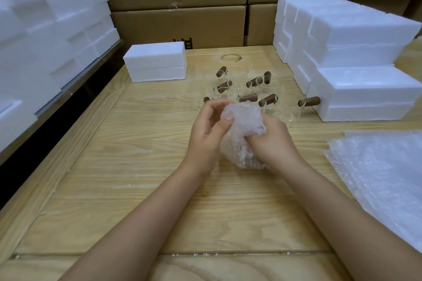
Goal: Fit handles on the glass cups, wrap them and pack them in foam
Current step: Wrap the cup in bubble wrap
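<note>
Your left hand [206, 130] and right hand [272, 139] clutch the wrap [242, 121] mid-table [137, 166]; a slack grip could let it unfurl.

Bare forearms [146, 207] run to a bare left hand [206, 131] and right hand [272, 138], nails short and plain

1 view, worn on the person's head, wide-angle. It faces forward and down over the pale grained wooden tabletop [141, 189], near enough that left hand [205, 130] and right hand [271, 137] sit mid-frame, forearms entering from the bottom edge. The far side is bounded by brown cardboard cartons [178, 23].
</note>
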